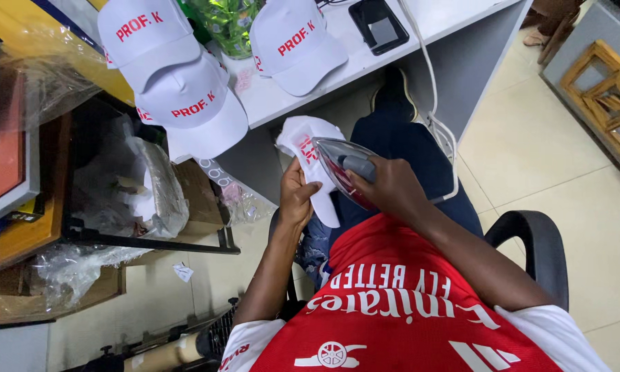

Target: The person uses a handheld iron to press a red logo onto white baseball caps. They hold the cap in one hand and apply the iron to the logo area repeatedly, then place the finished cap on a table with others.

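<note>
1. Much of the white cap (303, 148) in the person's lap is hidden: the left hand (297, 196) covers its lower left side and the iron (344, 169) covers its right side, so only its crown and a strip of the peak show. Red marks on the cap are partly covered and cannot be made out.
2. The iron's soleplate faces away from the camera; only its shiny red-tinted body and grey handle are seen. Whether the plate presses flat on the cap cannot be told.
3. The left hand is closed around the cap from the left, thumb on top and fingers curled under the fabric, holding it up over the lap just below the desk (420, 27) edge.
4. The right hand (392, 189) is wrapped tight around the iron's grey handle, with the iron's tip pointing at the cap and touching or nearly touching it.
5. A white cord (434, 103) runs down from the desk past the knee; its lower end is lost behind the leg.
6. Three more white caps (186, 96) with red print lie on the desk, the top ones cut off by the frame edge.
7. A black chair arm (537, 241) shows at the right.
</note>
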